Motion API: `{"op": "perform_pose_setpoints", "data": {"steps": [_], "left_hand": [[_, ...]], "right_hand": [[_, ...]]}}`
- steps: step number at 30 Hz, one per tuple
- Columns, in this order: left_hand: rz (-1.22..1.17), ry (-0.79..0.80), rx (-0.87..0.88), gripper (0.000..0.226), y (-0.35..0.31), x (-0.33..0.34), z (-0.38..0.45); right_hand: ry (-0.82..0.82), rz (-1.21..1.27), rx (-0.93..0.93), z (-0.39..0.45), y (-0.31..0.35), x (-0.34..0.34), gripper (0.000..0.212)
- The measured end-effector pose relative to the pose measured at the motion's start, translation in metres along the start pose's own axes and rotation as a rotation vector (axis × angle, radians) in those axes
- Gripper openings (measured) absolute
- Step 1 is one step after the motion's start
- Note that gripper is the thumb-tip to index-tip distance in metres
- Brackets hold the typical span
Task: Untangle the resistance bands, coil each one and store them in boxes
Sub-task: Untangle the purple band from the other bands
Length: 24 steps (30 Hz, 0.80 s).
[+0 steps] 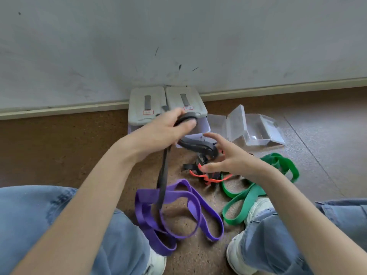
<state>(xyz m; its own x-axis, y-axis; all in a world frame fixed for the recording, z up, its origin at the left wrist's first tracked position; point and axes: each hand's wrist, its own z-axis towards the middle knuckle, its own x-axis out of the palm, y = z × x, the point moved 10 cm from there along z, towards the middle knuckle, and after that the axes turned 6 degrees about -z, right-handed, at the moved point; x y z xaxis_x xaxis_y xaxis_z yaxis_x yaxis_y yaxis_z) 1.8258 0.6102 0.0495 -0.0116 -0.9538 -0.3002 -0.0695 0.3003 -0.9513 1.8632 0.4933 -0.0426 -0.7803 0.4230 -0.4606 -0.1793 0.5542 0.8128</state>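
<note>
Nearest: blue jeans [59, 225] at both lower corners, white shoes [258, 211] planted on speckled brown floor [59, 147].

Between the knees: purple band [190, 211] lying in loose loops on the floor. Just right of it: green band [244, 197] sprawled, one end beside the right shoe, the other reaching behind the right wrist.

Mid-field: black band [162, 181] hanging taut from the left hand down across the purple loops. Left hand [168, 128] raised, fingers and thumb curled round a partly wound black coil. Right hand [228, 157] hovering over the tangle, fingers spread and straight, gripping nothing. Beneath it: orange band [208, 176] knotted with further black strap [200, 147].

Beyond: two grey lidded boxes [147, 106] side by side against the skirting, lids down. To their right: clear plastic box [256, 132], lid up, standing on the floor.

Farthest: grey wall [178, 36], scuffed with dark marks.
</note>
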Motion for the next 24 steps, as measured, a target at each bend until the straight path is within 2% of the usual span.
{"op": "perform_pose_setpoints", "data": {"steps": [1,3,5,7,8,9,11,14,16,18,20,24], "left_hand": [[-0.168,0.022,0.029,0.010,-0.013,0.006,-0.002],[-0.332,0.072,0.064,0.012,-0.029,0.019,-0.004],[-0.272,0.062,0.081,0.012,-0.030,0.027,-0.003],[-0.190,-0.010,0.081,0.014,-0.023,0.020,-0.001],[-0.152,-0.056,0.083,0.015,-0.018,0.011,-0.001],[-0.112,-0.093,0.084,0.017,-0.012,0.002,-0.001],[-0.034,-0.068,0.016,0.025,0.012,-0.009,-0.001],[0.083,0.249,-0.243,0.059,0.077,0.026,-0.010],[0.135,0.405,-0.297,0.056,0.108,0.059,-0.018],[0.153,0.415,-0.280,0.046,0.121,0.073,-0.017],[0.244,0.348,-0.262,0.046,0.125,0.067,-0.011],[0.367,0.210,-0.302,0.068,0.121,0.041,-0.004]], "right_hand": [[0.090,0.080,-0.071,-0.002,0.012,0.013,0.087],[0.186,0.097,-0.149,-0.004,0.031,0.038,0.081],[0.025,0.000,-0.185,0.004,0.040,0.042,0.067],[-0.155,-0.003,-0.156,0.008,0.038,0.031,0.030],[-0.179,0.030,-0.119,0.007,0.033,0.027,0.015],[-0.178,0.093,-0.082,0.005,0.027,0.025,0.010],[-0.186,0.271,-0.031,0.001,0.017,0.016,0.012],[-0.270,0.456,-0.058,-0.003,0.022,-0.010,0.020],[-0.317,0.523,-0.094,-0.004,0.029,-0.022,0.022],[-0.366,0.528,-0.109,-0.006,0.030,-0.032,0.022],[-0.443,0.523,-0.072,-0.011,0.023,-0.041,0.021],[-0.580,0.461,-0.048,-0.020,0.016,-0.058,0.023]]}}
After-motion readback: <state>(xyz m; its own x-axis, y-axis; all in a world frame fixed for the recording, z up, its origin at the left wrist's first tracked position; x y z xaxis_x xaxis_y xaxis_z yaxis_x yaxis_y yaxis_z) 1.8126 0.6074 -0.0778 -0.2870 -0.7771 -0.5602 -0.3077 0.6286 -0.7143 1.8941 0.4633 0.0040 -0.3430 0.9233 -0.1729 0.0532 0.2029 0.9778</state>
